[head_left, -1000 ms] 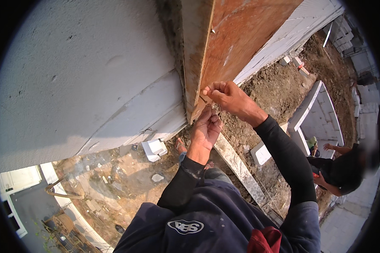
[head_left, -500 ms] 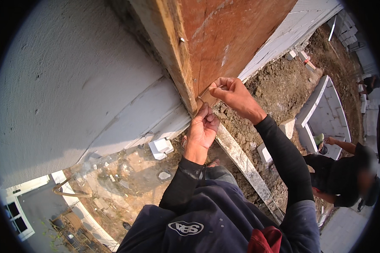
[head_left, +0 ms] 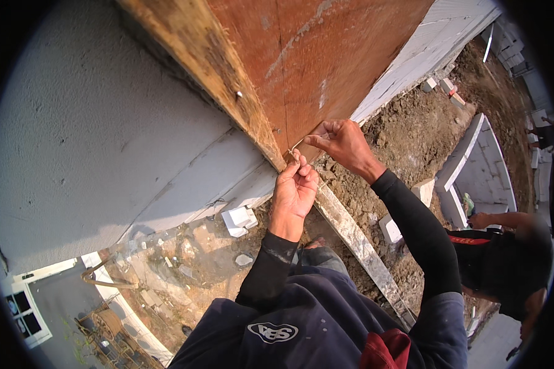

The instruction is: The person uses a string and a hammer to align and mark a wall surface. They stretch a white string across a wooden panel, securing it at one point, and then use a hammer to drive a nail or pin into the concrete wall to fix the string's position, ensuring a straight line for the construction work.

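Both my hands are raised at the lower corner of a reddish-brown plywood board (head_left: 326, 67), where a rough timber batten (head_left: 212, 58) runs down its edge. My left hand (head_left: 294, 194), palm up, pinches a thin pale string (head_left: 297, 145) just below the corner. Fingers curled, my right hand (head_left: 348, 147) pinches the same string a little up and to the right, against the board's lower edge. The string looks tied or looped near the board's corner, but its exact fastening is too small to tell. A nail (head_left: 239, 95) sticks out of the batten above my hands.
A grey plastered wall (head_left: 104, 135) fills the left. A mortar-stained plank (head_left: 366, 252) slants down beside my right arm. Pale blocks (head_left: 239, 220) lie below on rubble-strewn ground. At right, a person in black (head_left: 505, 258) bends near a low block enclosure (head_left: 483, 172).
The batten and board appear shifted left and larger as my view moves. My hands keep pinching at the corner, the right one slightly lower. The person at right has bent and shifted.
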`<state>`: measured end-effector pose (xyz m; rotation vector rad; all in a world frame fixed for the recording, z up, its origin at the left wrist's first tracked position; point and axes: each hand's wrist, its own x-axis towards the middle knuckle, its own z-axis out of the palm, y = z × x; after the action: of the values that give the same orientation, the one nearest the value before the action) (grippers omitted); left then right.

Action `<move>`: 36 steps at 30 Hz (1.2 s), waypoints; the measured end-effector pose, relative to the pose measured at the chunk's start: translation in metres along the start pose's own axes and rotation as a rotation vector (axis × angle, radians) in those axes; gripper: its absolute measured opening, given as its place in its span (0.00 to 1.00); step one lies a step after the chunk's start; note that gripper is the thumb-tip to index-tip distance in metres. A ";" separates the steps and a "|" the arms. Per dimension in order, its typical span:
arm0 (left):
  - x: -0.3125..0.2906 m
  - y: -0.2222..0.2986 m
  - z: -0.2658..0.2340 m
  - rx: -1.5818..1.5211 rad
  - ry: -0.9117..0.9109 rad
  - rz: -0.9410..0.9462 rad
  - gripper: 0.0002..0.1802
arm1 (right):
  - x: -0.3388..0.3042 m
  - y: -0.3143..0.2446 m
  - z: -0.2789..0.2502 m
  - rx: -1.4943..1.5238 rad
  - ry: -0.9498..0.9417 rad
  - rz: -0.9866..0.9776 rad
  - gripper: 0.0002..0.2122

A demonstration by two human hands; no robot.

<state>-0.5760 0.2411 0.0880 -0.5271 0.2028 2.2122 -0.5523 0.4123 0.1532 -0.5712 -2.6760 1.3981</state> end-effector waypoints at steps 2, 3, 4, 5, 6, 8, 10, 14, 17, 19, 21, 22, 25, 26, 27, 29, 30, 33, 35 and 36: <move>0.001 0.000 -0.003 -0.013 0.005 0.018 0.08 | 0.001 0.005 0.012 0.147 0.048 -0.049 0.15; 0.002 0.001 -0.004 -0.025 -0.004 0.019 0.08 | 0.000 0.002 0.011 0.118 0.017 -0.009 0.12; 0.005 0.002 -0.005 -0.033 -0.012 0.034 0.07 | 0.001 0.001 0.012 0.115 0.015 0.020 0.13; 0.008 0.001 -0.004 -0.043 -0.017 0.042 0.07 | 0.000 0.003 0.013 0.111 0.014 0.056 0.13; 0.009 0.000 -0.003 -0.052 -0.022 0.050 0.07 | -0.001 0.006 0.015 0.107 0.014 0.091 0.14; 0.009 -0.002 -0.001 -0.084 -0.006 0.046 0.07 | -0.002 0.014 0.029 0.196 0.045 0.094 0.14; 0.005 -0.005 0.002 -0.057 0.028 0.074 0.07 | -0.003 0.021 0.036 0.234 0.079 0.107 0.13; -0.020 -0.022 0.023 0.082 0.209 0.112 0.08 | -0.004 0.019 0.037 0.257 0.103 0.129 0.11; -0.025 -0.020 0.013 0.073 0.137 0.026 0.08 | -0.002 0.019 0.035 0.264 0.092 0.123 0.11; -0.017 -0.016 0.003 0.089 0.095 -0.004 0.06 | -0.002 0.021 0.035 0.246 0.082 0.120 0.11; -0.012 -0.016 0.005 0.086 0.100 -0.018 0.06 | -0.001 0.020 0.033 0.226 0.073 0.119 0.11; -0.010 -0.017 0.006 0.085 0.103 -0.026 0.06 | -0.001 0.020 0.031 0.215 0.076 0.110 0.12; -0.007 -0.015 0.014 0.086 0.147 0.012 0.07 | -0.007 0.008 0.027 0.155 0.093 0.067 0.12; -0.006 -0.014 0.014 0.089 0.136 0.018 0.07 | -0.009 0.004 0.025 0.113 0.110 0.042 0.12; -0.006 -0.011 0.014 0.092 0.125 0.025 0.07 | -0.011 0.000 0.024 0.071 0.126 0.016 0.12; -0.007 -0.009 0.017 0.119 0.132 0.048 0.07 | -0.013 -0.008 0.015 0.039 0.139 0.014 0.12; -0.007 -0.009 0.016 0.118 0.118 0.053 0.07 | -0.014 -0.009 0.013 0.023 0.146 0.012 0.12; -0.004 -0.006 0.012 0.107 0.060 0.061 0.07 | -0.009 0.001 0.019 0.127 0.218 -0.038 0.13; 0.001 -0.001 0.006 0.085 0.008 0.061 0.07 | -0.010 0.004 0.016 0.052 0.193 0.005 0.13; 0.002 -0.001 0.006 0.069 0.018 0.062 0.07 | -0.010 0.003 0.014 0.013 0.180 0.027 0.13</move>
<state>-0.5783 0.2447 0.0926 -0.5093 0.3085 2.2526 -0.5453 0.3995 0.1432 -0.6988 -2.5257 1.3025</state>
